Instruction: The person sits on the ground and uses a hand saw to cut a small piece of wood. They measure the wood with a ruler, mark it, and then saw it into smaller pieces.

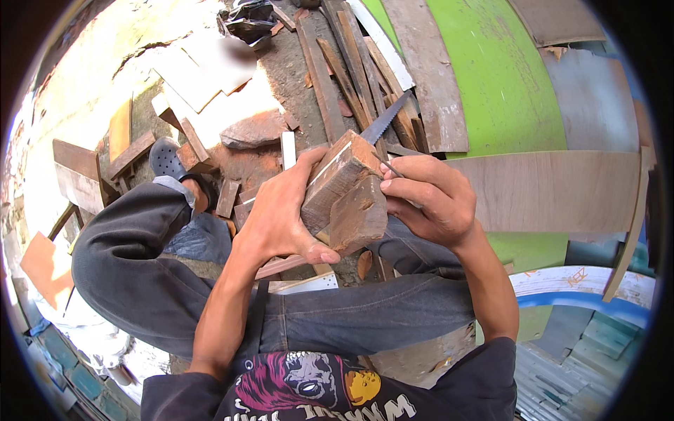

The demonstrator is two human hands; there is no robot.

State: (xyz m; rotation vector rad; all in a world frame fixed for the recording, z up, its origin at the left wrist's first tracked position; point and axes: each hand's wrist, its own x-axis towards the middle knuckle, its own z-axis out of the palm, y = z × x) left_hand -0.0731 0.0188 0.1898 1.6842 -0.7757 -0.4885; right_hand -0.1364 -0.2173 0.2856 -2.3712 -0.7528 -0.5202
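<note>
My left hand [277, 214] is wrapped round a chunky wooden block [333, 186], thumb along its near side and fingers over its far left side. The block is made of pieces set together, and a pale stripe runs along its upper face. A squarish brown end piece [359, 214] faces toward me. At the block's right corner my right hand [435, 200] pinches a thin dark nail [390, 167] between thumb and fingers. The nail's tip lies close to the wood; whether it touches cannot be told. Behind the block, a handsaw blade [390, 116] points up and to the right.
Long timber strips [344, 63] lie at the far middle. Short offcuts [228, 196] and a flat stone [256, 130] are scattered at the left. Green sheeting [498, 91] and a plywood board [547, 193] stand at the right. My bent legs [372, 309] frame the work.
</note>
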